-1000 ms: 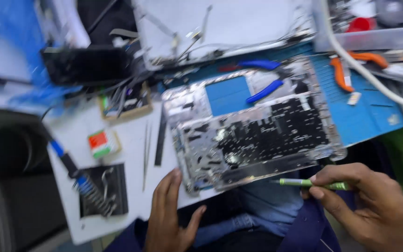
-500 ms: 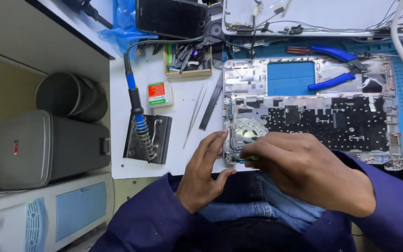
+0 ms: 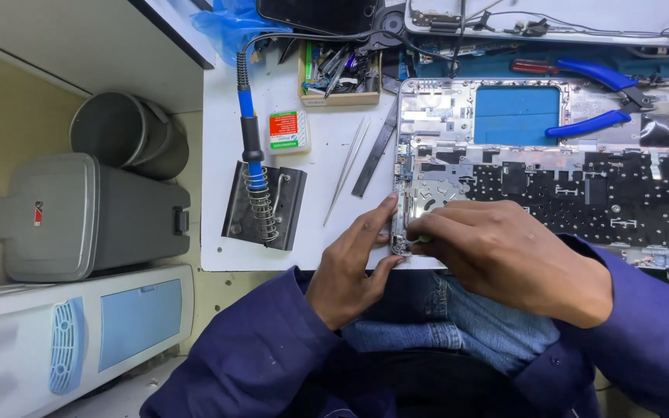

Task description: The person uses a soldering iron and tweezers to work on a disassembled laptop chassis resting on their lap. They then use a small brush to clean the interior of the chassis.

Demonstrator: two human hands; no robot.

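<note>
Silver laptop chassis (image 3: 543, 166) corner lies hidden beneath both hands (image 3: 505, 251).

You are sitting at an electronics repair bench. On the white worktop (image 3: 303, 255) a soldering iron (image 3: 248, 131) rests in its coiled stand (image 3: 263, 205), with tweezers (image 3: 348, 169), a small tray of hand tools (image 3: 340, 73) and blue-handled pliers (image 3: 594, 97) near an opened laptop chassis (image 3: 551, 166). A blue repair mat (image 3: 516, 116) shows through that stripped shell.
</note>
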